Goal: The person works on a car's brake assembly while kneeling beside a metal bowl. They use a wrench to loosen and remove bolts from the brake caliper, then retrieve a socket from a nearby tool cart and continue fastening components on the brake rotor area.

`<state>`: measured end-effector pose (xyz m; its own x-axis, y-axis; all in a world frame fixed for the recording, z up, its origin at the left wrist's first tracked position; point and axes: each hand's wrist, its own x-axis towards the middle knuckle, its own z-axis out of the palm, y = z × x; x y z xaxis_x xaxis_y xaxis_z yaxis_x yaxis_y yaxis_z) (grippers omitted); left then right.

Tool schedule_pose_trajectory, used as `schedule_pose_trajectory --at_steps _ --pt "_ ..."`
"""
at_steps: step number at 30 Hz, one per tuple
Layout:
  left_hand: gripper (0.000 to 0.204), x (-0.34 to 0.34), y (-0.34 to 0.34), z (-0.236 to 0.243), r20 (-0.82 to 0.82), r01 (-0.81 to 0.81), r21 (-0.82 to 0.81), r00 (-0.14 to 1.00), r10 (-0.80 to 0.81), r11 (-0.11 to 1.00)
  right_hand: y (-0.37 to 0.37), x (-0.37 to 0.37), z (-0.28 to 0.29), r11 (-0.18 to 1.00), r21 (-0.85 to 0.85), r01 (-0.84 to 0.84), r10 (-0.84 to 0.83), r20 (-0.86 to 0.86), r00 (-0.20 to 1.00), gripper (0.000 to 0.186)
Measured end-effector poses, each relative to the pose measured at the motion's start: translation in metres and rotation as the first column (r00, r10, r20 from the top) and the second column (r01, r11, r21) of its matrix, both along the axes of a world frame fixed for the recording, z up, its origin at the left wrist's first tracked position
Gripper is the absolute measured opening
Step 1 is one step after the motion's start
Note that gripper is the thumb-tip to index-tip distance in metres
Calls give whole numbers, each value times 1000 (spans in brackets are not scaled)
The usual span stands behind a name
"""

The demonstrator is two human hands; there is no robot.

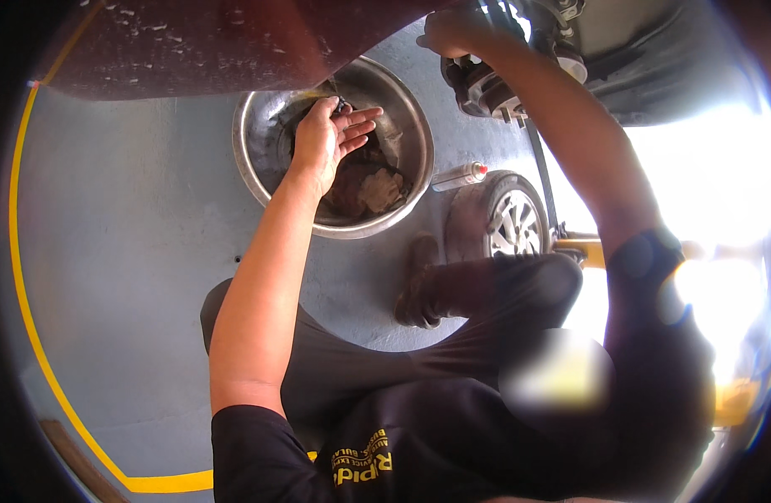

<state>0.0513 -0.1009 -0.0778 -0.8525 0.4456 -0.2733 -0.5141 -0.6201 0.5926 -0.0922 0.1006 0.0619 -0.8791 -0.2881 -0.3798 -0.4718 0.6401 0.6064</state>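
Observation:
My left hand (335, 134) is held over a steel basin (247, 168), fingers apart and extended; a small dark thing (342, 107) shows by its thumb tip, and I cannot tell if they touch. Dark contents and a pale crumpled rag (381, 191) lie in the basin. My right hand (456, 33) is raised with curled fingers at a metal wheel-hub and brake assembly (494, 84); what they grip is hidden. A dark red painted vehicle panel (192, 46) hangs over the basin.
A spray can (459, 176) with a red tip lies beside a removed wheel (515, 218). A yellow lift arm (586, 250) stands at right, a dark wheel-arch liner (637, 59) above. My bent legs are below. A yellow line (20, 268) runs along the grey floor (125, 235).

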Motion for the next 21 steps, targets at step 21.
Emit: schedule_pose_trajectory --at_steps 21 --pt "26 37 11 33 -78 -22 -51 997 18 998 9 -3 -4 957 208 -201 169 163 972 17"
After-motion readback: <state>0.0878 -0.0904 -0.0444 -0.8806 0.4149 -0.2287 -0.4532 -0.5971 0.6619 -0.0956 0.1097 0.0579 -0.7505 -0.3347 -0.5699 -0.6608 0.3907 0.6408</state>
